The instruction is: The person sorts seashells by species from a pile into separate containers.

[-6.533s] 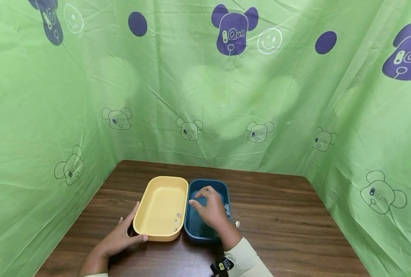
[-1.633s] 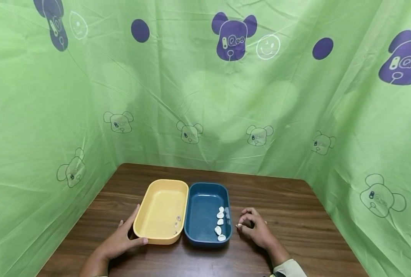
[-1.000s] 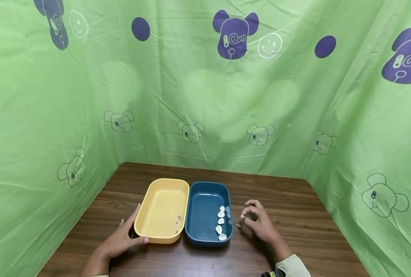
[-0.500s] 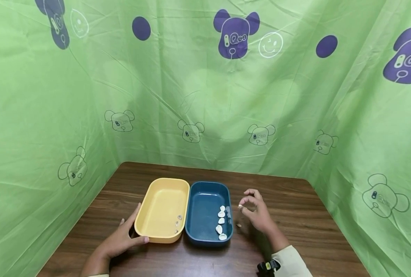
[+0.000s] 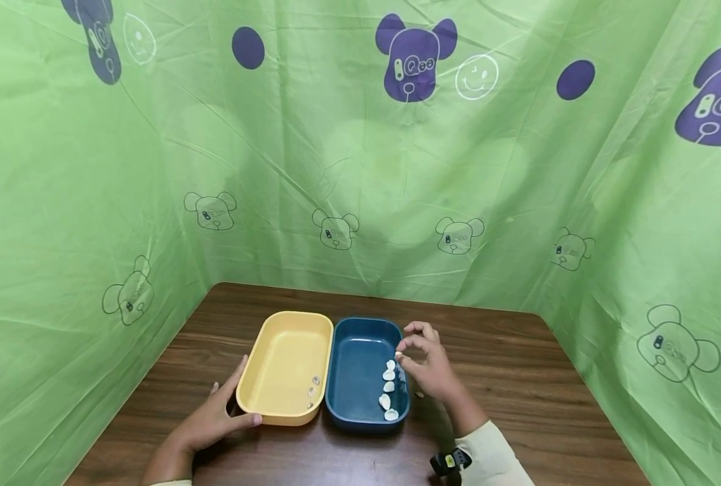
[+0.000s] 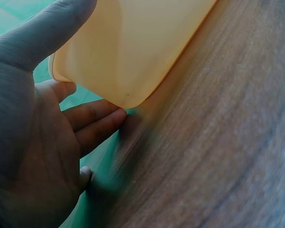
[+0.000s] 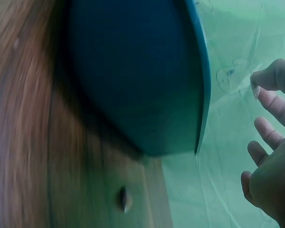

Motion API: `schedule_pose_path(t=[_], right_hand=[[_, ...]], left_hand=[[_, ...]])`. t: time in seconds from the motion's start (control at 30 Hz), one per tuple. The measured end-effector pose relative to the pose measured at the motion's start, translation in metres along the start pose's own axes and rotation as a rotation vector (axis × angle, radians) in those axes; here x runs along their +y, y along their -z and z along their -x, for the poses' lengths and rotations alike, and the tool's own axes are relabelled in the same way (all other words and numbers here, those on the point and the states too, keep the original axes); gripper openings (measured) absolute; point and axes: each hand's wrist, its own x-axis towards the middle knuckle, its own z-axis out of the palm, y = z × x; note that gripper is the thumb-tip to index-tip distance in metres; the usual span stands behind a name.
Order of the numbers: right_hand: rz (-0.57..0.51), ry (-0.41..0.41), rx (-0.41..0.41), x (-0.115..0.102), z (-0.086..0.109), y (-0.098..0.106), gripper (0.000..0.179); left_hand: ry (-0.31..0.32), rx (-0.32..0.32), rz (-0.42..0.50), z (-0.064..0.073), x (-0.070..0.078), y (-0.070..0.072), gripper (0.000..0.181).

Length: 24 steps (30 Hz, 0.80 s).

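Observation:
My right hand (image 5: pixel 430 368) pinches a small pale seashell (image 7: pixel 255 88) between thumb and index finger, above the right rim of the blue box (image 5: pixel 360 422). Inside that box several white seashells (image 5: pixel 389 387) lie in a row along the right wall. My left hand (image 5: pixel 211 415) rests against the near left corner of the yellow box (image 5: pixel 281 417), its fingers spread along the side and its thumb at the near rim. Three small greyish shells (image 5: pixel 316 381) lie on the yellow box's floor at the right. Another small brownish shell (image 7: pixel 125 199) lies on the table right of the blue box.
Both boxes stand side by side on the dark wood table (image 5: pixel 518 378). A green printed curtain (image 5: pixel 360 162) hangs behind the table and along both sides. A black band with a device (image 5: pixel 450 462) is on the right wrist.
My right hand has lifted a shell off the table and moved left with it, up to the blue box's rim. The left hand and both boxes have stayed in place.

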Motion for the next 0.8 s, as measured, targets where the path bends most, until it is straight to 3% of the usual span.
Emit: schedule_pose_path(t=[0.17,0.33,0.63,0.8], right_hand=[[-0.03,0.0,-0.036,-0.015,-0.005,-0.012,0.012],[-0.039,-0.017,-0.066,-0.03,-0.01,-0.025,0.016],[-0.027,0.01,-0.064,-0.048,-0.016,-0.056,0.014],[-0.018,-0.027,-0.037,-0.06,-0.014,-0.07,0.014]], left_hand=[[0.0,0.001,0.0,0.0,0.0,0.001,0.122],[0.007,0.0,-0.006,0.0,0.0,0.001,0.122],[0.008,0.0,-0.003,0.0,-0.001,0.0,0.122],[0.008,-0.001,-0.007,0.0,-0.001,0.0,0.122]])
